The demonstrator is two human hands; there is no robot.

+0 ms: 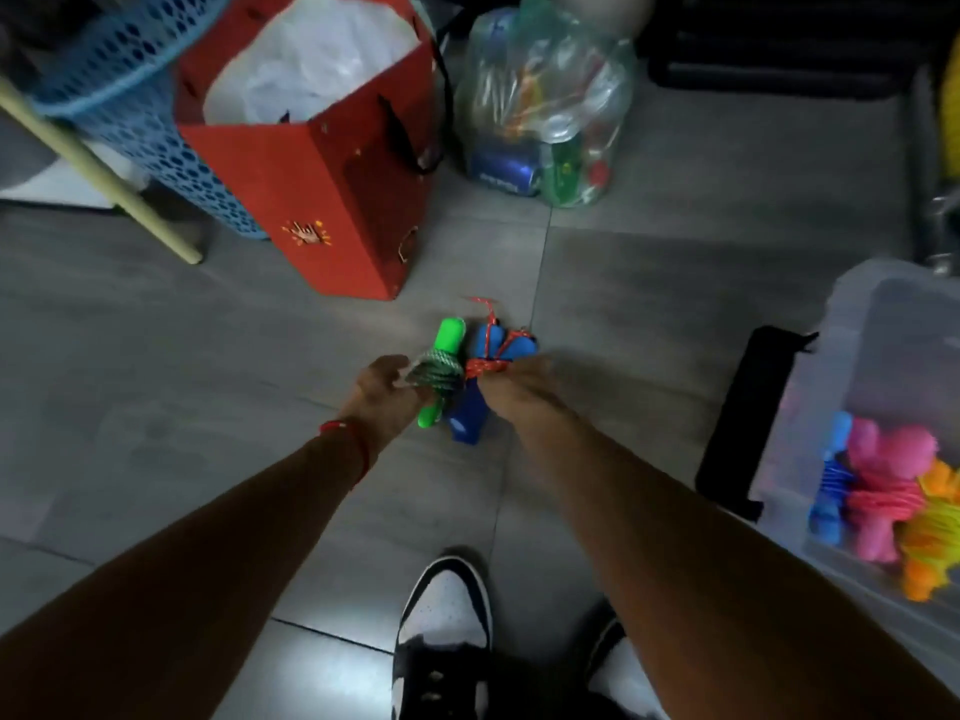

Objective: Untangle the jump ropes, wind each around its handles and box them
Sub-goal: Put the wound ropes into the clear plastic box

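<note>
Nearest to us, at 6 o'clock, we see a black and white shoe on the grey tiled floor. Our two forearms reach forward to the middle of the view. Our left hand, with a red thread on the wrist, holds the green-handled jump rope; its fingers seem curled under the wound green cord, but how tightly we cannot tell. Our right hand pinches the red cord wound around the blue-handled jump rope, and the two bundles touch side by side above the floor. At 3 o'clock stands a clear plastic box with blue, pink and orange wound ropes inside, and a black pouch lies just beside it. Farther, at 11 o'clock, stand a red paper bag and a blue perforated basket; at 1 o'clock, a clear bag of bottles.
</note>
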